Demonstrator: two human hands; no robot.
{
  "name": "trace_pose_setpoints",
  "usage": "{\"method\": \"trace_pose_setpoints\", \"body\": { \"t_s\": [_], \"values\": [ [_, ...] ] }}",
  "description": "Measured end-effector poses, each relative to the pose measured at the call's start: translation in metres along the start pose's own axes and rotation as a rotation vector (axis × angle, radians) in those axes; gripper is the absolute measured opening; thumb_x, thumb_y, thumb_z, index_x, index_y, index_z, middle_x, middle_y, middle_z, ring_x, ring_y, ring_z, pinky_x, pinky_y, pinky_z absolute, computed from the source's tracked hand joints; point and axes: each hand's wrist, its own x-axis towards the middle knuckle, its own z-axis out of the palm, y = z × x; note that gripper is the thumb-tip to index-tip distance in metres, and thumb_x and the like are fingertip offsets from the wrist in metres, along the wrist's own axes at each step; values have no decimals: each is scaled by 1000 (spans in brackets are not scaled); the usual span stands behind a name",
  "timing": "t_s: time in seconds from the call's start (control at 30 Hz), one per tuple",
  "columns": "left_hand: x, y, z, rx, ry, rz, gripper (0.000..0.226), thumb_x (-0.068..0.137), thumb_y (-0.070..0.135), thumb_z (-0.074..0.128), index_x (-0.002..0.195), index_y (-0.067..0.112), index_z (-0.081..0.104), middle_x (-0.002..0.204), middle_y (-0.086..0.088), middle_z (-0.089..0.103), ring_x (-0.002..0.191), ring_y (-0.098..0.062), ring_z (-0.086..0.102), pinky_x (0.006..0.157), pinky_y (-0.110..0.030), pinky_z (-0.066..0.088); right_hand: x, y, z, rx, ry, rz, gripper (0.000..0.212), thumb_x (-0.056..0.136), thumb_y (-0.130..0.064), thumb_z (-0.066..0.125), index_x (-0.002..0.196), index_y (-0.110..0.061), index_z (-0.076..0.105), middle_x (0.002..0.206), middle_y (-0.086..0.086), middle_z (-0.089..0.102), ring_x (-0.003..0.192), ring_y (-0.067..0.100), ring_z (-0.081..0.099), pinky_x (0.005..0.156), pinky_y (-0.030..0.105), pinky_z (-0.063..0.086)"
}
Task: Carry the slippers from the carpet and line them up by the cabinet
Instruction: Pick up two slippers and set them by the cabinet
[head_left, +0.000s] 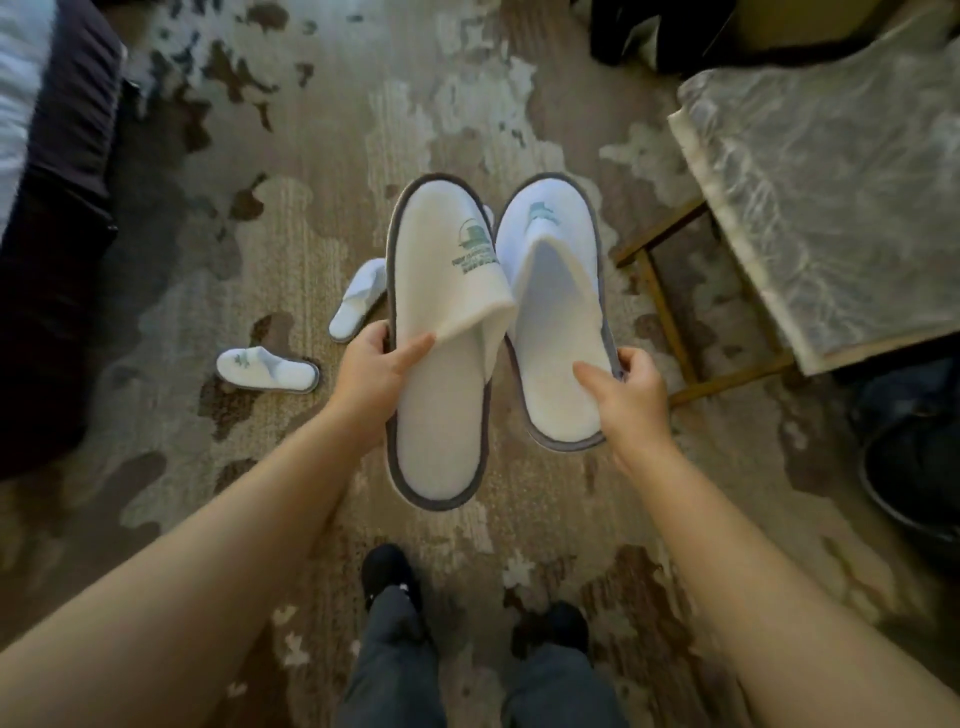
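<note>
I hold two white slippers with grey edging and green logos up in front of me, toes pointing away. My left hand (376, 371) grips the left slipper (441, 410) at its side edge. My right hand (626, 387) grips the right slipper (558, 332) at its side edge. The two slippers touch side by side above the patterned carpet (291, 218). Two more white slippers lie on the carpet to the left: one (267, 369) lying sideways, another (358, 299) partly hidden behind the left slipper. No cabinet is in view.
A dark bed edge (57, 234) runs along the left. A wooden stool with a plastic-covered cushion (821, 208) stands at the right. Dark bags (914, 447) sit at the far right. My feet in black shoes (387, 574) stand on the carpet below.
</note>
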Motion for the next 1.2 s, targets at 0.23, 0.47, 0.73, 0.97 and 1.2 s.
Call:
{"method": "trace_pose_setpoints", "body": {
  "t_s": [0.23,0.47,0.73,0.97,1.2],
  "values": [
    [-56,96,71,43,-214,131,8,83,26,60,77,25,55,86,-4,64,80,-22,62,71,-38,52,-61,-57,-128,97,296,-55,23,78,-10,65,93,-14,48,78,-7,53,68,6,51,54,19,41],
    [-111,133,173,241,-724,292,11,83,26,59,75,21,53,78,-1,61,76,-22,60,64,-36,50,-163,-38,-209,252,812,56,28,81,-22,62,99,-24,41,81,-17,45,72,1,46,52,17,37],
    [-270,74,231,572,-1349,368,32,87,25,53,114,9,49,103,-8,59,89,-25,58,68,-40,52,-368,36,-213,505,1436,309,24,83,-15,59,98,-16,40,82,-8,45,72,7,46,53,24,40],
    [-438,5,212,705,-1693,475,29,87,21,52,114,9,49,104,-7,54,93,-24,54,80,-42,48,-536,97,-185,557,1777,416,35,83,-18,60,113,-8,45,103,5,50,92,22,49,52,19,38],
    [-600,-85,188,732,-1820,478,33,87,23,53,117,10,47,107,-8,55,97,-25,55,77,-40,49,-695,173,-200,630,1859,418,31,82,-14,61,108,-5,47,103,10,54,94,26,54,60,27,45]
  ]
}}
